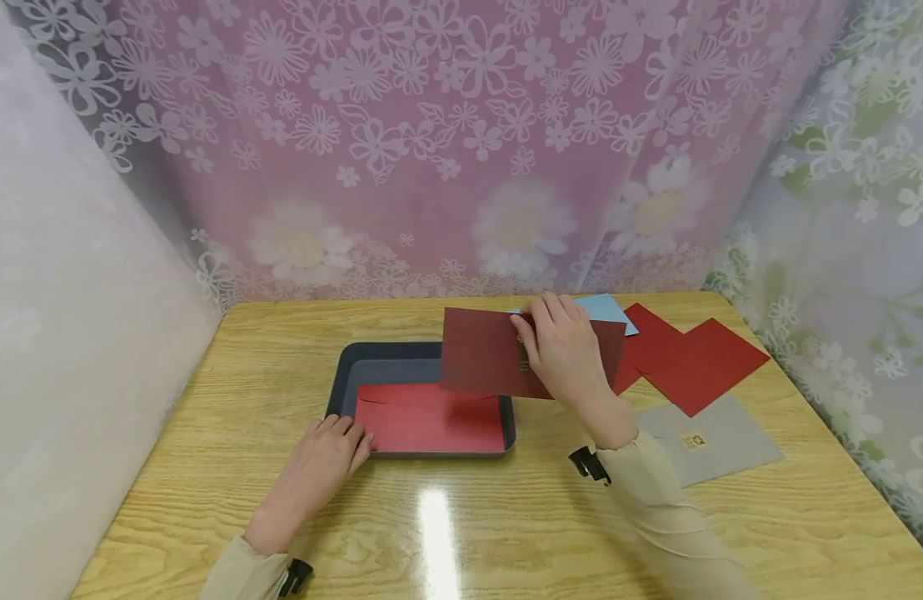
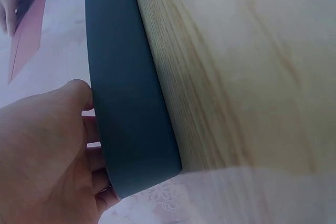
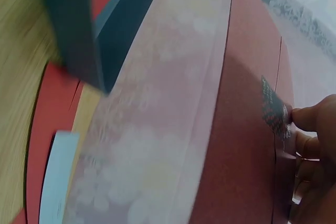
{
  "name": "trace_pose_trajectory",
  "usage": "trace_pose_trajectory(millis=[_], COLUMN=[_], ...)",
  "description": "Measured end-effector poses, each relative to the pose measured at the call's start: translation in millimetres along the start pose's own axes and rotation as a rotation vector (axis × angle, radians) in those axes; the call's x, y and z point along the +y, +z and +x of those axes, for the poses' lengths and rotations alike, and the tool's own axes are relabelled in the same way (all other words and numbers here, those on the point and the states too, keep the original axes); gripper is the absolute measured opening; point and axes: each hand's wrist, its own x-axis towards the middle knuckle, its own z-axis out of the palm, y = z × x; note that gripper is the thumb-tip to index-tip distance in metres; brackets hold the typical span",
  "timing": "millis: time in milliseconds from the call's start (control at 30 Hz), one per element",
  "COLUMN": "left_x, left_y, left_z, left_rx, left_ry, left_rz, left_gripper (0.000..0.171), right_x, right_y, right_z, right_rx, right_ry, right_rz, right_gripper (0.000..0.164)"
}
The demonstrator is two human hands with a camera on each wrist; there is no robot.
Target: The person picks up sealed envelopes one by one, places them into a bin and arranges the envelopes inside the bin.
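Note:
My left hand (image 1: 321,458) grips the near left corner of a dark grey tray (image 1: 390,351). In the left wrist view, its fingers curl over the rim of the tray wall (image 2: 126,93). A bright red envelope (image 1: 424,427) lies flat in the tray, along its near side. My right hand (image 1: 570,346) pinches the upper edge of a dark red envelope (image 1: 476,350), held tilted above the table at the tray's right. This envelope overlaps the tray's far right corner in the head view. A dark printed patch (image 3: 272,106) shows on it in the right wrist view.
At the right lie two red envelopes (image 1: 709,367), partly overlapping. Near them are a light blue envelope (image 1: 611,310) at the back and a grey envelope (image 1: 724,446) with a small gold sticker in front. Flowered curtains (image 1: 431,167) hang along the table's back and sides.

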Motion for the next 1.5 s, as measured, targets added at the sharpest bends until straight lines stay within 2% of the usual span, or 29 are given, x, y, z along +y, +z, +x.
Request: trace_pose_trajectory(millis=[200, 400, 633, 733, 867, 967, 1067, 1367, 1500], left_x=[0.3, -1.4, -1.0, -1.0, -0.4, -0.2, -0.4, -0.4, -1.3], left_y=[-0.3, 1.8, 2.2, 2.2, 2.1, 2.5, 3.4, 2.7, 3.4], left_z=[0.6, 0.1, -0.1, -0.1, -0.2, 0.0, 0.1, -0.8, -1.2], left_rx=[-0.004, 0.017, 0.004, 0.001, 0.008, 0.018, 0.03, 0.013, 0.01], left_ry=[-0.006, 0.005, -0.008, -0.008, -0.006, -0.005, -0.001, -0.009, -0.007], left_rz=[-0.001, -0.005, -0.009, -0.01, -0.006, 0.004, 0.013, 0.006, 0.006], left_gripper=[0.029, 0.031, 0.028, 0.027, 0.025, 0.024, 0.024, 0.028, 0.028], right_x=[-26, -52, -72, -76, -80, -81, -81, -76, -71], right_y=[17, 38, 66, 74, 81, 84, 87, 92, 86], right_z=[14, 19, 14, 12, 7, 2, -2, -13, -14], right_rx=[-0.048, -0.101, -0.176, -0.236, -0.394, -0.513, -0.597, -0.707, -0.682], right_ry=[-0.019, 0.012, -0.015, -0.045, -0.04, -0.033, -0.042, -0.047, -0.036], right_rz=[0.061, 0.148, 0.139, 0.13, 0.122, 0.092, 0.055, 0.021, 0.047], right_gripper=[0.017, 0.015, 0.013, 0.024, 0.038, 0.039, 0.037, 0.034, 0.032])
